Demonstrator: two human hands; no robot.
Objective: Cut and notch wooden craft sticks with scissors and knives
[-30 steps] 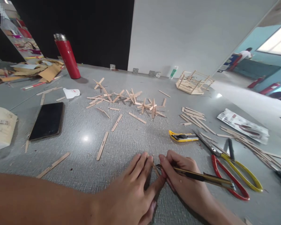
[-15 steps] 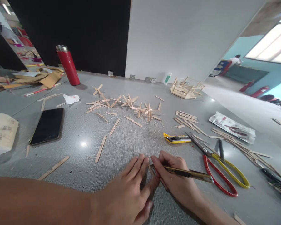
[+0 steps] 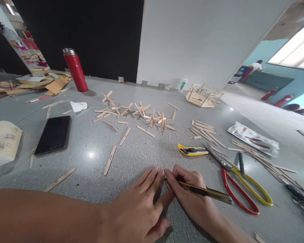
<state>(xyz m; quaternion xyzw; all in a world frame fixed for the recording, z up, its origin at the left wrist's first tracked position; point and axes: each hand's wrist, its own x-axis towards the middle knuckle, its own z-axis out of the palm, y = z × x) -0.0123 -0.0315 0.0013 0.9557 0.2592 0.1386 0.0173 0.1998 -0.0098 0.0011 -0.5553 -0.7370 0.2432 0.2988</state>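
Note:
My right hand (image 3: 192,189) grips a slim craft knife (image 3: 205,190) like a pen, its blade end down at the tabletop and its back end slanting out to the right. Just left of it, my left hand (image 3: 144,202) presses down with fingers together, pinning a small wooden stick (image 3: 166,185) between fingertips and thumb. Most of that stick is hidden by both hands, and the blade tip is hard to make out there. Beyond my right hand lie a yellow utility knife (image 3: 192,150) and scissors (image 3: 239,182) with red and yellow handles.
Interlocked craft sticks (image 3: 142,111) lie mid-table, with loose sticks (image 3: 202,128) to the right. A hexagonal stick frame (image 3: 204,96) stands near the back panel. On the left are a phone (image 3: 53,135), a red flask (image 3: 76,71) and cardboard scraps (image 3: 57,84). A person (image 3: 257,65) is far off.
The whole view has shifted slightly. Both hands stay at the same spot on the table, and the knife's back end has dipped a little.

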